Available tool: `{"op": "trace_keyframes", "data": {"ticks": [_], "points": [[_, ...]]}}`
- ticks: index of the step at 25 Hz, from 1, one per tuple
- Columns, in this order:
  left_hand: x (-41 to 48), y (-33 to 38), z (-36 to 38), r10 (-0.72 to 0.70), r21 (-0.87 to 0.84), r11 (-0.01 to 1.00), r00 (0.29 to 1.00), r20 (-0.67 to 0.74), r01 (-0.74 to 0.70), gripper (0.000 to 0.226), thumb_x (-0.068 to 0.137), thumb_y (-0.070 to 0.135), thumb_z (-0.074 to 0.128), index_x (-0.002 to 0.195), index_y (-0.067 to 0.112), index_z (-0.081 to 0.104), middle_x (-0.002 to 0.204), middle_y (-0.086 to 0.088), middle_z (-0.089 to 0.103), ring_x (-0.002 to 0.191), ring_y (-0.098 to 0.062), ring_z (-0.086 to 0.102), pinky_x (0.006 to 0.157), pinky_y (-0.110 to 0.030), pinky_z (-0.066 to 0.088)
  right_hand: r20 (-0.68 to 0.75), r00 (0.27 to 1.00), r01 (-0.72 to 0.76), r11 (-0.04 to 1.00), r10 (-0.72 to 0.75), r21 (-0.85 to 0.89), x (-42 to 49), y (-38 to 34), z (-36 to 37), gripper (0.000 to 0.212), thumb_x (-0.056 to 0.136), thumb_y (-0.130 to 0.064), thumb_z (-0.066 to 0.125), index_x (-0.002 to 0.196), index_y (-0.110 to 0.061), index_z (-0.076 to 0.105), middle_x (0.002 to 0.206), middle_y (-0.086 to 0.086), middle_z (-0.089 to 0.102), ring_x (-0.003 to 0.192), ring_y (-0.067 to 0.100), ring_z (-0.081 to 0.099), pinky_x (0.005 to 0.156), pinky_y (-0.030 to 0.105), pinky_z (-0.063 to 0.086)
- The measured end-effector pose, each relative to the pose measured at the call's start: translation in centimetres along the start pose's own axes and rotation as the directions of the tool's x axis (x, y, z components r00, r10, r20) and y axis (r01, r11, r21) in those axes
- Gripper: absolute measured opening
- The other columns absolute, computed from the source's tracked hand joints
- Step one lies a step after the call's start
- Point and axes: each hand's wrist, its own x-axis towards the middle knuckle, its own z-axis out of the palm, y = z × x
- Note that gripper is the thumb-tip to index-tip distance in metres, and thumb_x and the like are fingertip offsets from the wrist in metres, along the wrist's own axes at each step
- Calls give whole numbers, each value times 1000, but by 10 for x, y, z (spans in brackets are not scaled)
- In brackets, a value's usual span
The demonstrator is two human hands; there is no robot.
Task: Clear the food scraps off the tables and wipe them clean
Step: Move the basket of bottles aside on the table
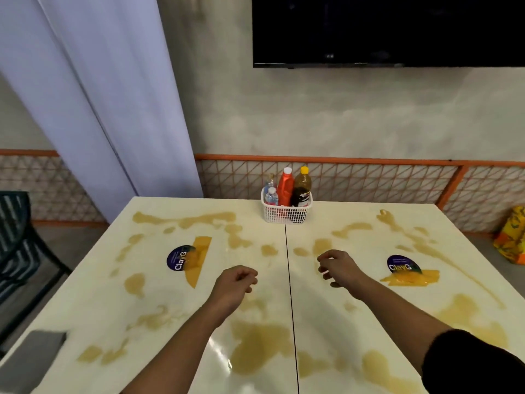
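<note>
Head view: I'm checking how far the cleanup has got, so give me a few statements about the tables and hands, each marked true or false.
1. Both hands hold a cloth. False: the left hand and right hand are empty, fingers loosely curled.
2. A white basket of bottles stands at the far edge, over the seam between the two tables. True.
3. The tabletops are wiped clean. False: brownish smears cover both.
4. A round purple sticker lies on the right table. True.
5. The red bottle lies on its side. False: it stands upright in the basket.
</note>
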Motion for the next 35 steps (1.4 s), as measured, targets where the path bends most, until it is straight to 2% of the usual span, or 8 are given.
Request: {"op": "trace_keyframes", "data": {"ticks": [5,8,12,16,19,26,32,35], "points": [[58,3,0,-51,69,996,998,-27,53,15,96,20,58,101,24,72,97,3,74,80,-14,65,66,-21,46,46,989,-145,971,138,190,96,-13,10,14,95,-20,58,100,-8,62,94,12,64,77,26,58,71,36,46],[119,10,10,-73,97,992,996,-53,78,16,96,21,57,103,25,71,100,4,71,79,-14,66,65,-21,46,188,938,-347,778,292,523,166,-26,10,24,94,-27,60,108,-8,56,102,15,59,88,31,60,78,45,55],[217,12,39,-123,97,987,989,-79,131,15,97,23,54,103,27,68,101,3,67,78,-15,64,61,-22,44,160,933,-339,637,323,692,265,-43,15,39,92,-27,65,122,-8,48,118,20,50,105,39,58,81,52,57],[291,2,62,-185,73,978,976,-115,194,15,96,19,55,107,27,63,104,-3,63,77,-17,58,61,-24,43,126,929,-336,651,347,681,333,-56,26,44,91,-28,70,123,-13,43,105,15,53,100,35,58,91,57,56],[336,7,65,-169,98,977,969,-179,189,29,96,25,58,125,27,58,121,-4,59,91,-22,60,74,-29,47,102,930,-329,673,354,663,379,-52,36,46,86,-20,74,122,-7,47,103,18,63,83,30,66,69,50,61],[384,15,62,-206,116,967,962,-180,228,50,94,31,62,142,31,46,144,-4,48,122,-36,56,100,-48,47,-2,961,-233,815,276,531,438,-34,11,26,80,6,70,104,10,61,101,20,64,70,28,69,57,30,59],[382,35,102,-205,153,966,978,-22,206,58,97,31,60,151,29,38,155,4,39,135,-17,45,110,-32,39,-185,953,-184,942,241,282,462,-33,-58,24,84,-1,61,107,-3,68,103,19,71,71,34,71,47,36,58],[378,36,126,-194,172,968,979,56,182,59,98,32,59,152,29,36,157,5,36,138,-16,42,110,-28,34,-119,973,-161,952,197,260,458,-27,-86,21,98,-10,48,114,-19,58,105,15,70,82,34,69,62,39,60]]}}
